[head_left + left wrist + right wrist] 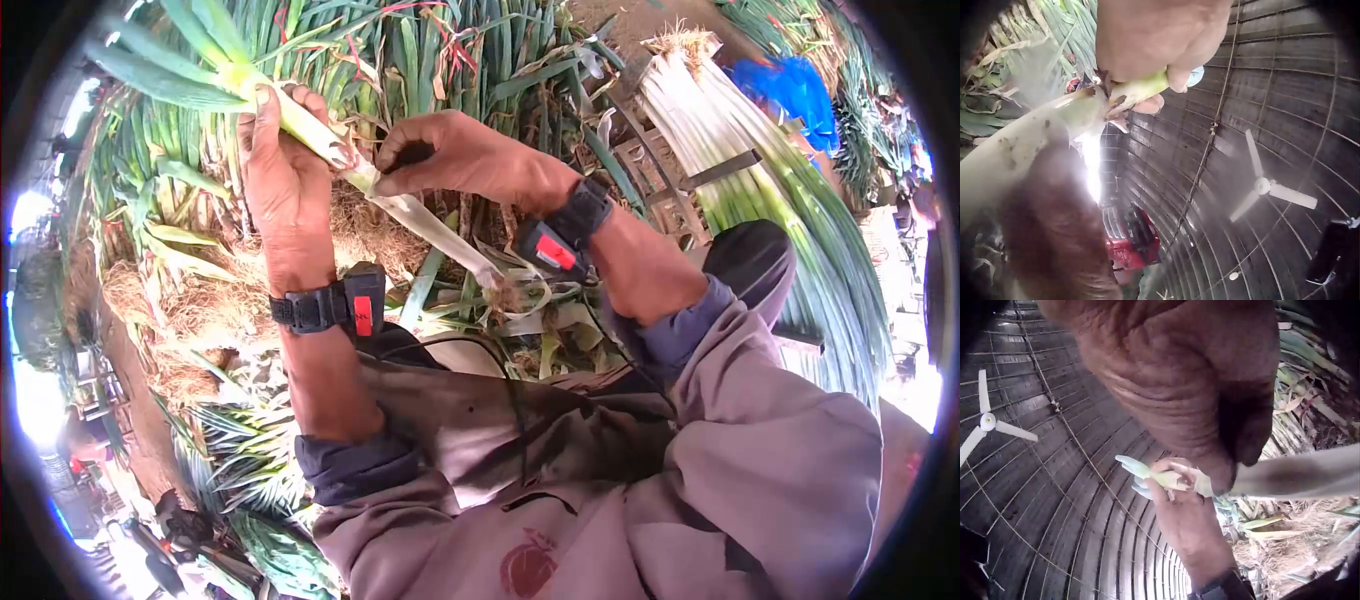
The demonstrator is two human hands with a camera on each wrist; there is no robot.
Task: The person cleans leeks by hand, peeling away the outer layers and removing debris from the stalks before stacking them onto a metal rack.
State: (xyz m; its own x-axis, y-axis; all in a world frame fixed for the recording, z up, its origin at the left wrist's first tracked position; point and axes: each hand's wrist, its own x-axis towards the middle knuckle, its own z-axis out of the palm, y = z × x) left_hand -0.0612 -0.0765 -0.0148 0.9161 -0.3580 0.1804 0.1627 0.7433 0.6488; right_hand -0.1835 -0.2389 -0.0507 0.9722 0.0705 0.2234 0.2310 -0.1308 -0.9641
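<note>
One long leek (435, 228) slants across in front of me, green leaves at upper left, white shaft running down to a rooty end. My left hand (285, 190) grips it just below the leaves, thumb lying along the stalk. Partway down the shaft, my right hand (480, 165) pinches it with thumb and fingertips where the outer layer is torn and brownish. The right wrist view shows the ragged torn layer (1188, 481) between the two hands. Up close in the left wrist view, the leek's pale shaft (1022, 140) has dirt specks on it.
Piled leeks (420, 60), some tied with red strips, stand beyond my hands. A bundle of white-stemmed leeks (710, 120) lies at right on a wooden frame (650, 165), near blue plastic (790, 95). Peeled scraps (550, 325) and dry roots (200, 305) lie below and left.
</note>
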